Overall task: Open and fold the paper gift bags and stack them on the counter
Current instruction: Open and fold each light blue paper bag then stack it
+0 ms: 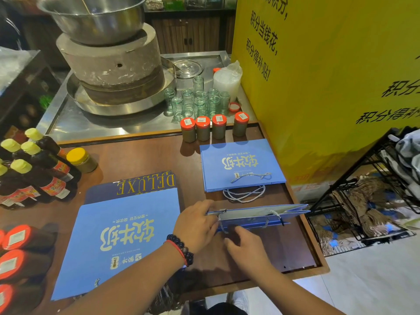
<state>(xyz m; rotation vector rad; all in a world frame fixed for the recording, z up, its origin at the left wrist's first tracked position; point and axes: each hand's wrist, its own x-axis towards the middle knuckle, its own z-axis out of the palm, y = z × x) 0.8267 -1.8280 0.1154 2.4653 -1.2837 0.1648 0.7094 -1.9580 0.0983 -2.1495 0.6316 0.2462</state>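
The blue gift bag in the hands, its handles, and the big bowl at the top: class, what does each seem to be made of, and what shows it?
Blue gift bag: matte coated paper, judging by its crisp creased edges and pale inner face.
Handles, seen on the flat stack: twisted cord, probably cotton or synthetic; strands show.
Bowl: polished metal, likely stainless steel, given its bright reflections.
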